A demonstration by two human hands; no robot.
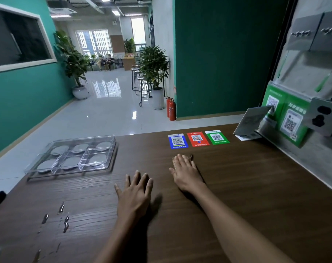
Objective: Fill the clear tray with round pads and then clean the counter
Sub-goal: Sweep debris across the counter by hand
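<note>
A clear plastic tray with a grid of compartments sits at the far left of the dark wooden counter. Each visible compartment holds a grey round pad. My left hand hovers flat just above the middle of the counter with fingers spread, holding nothing. To its right and a bit farther off, my right hand lies flat on the wood with straight fingers, also holding nothing. Small wet streaks glisten on the counter at the near left.
Three QR-code stickers, blue, red and green, lie flat near the counter's far edge. A card stand and green QR signs stand against the right wall beside a power socket. Beyond the counter is a tiled hallway.
</note>
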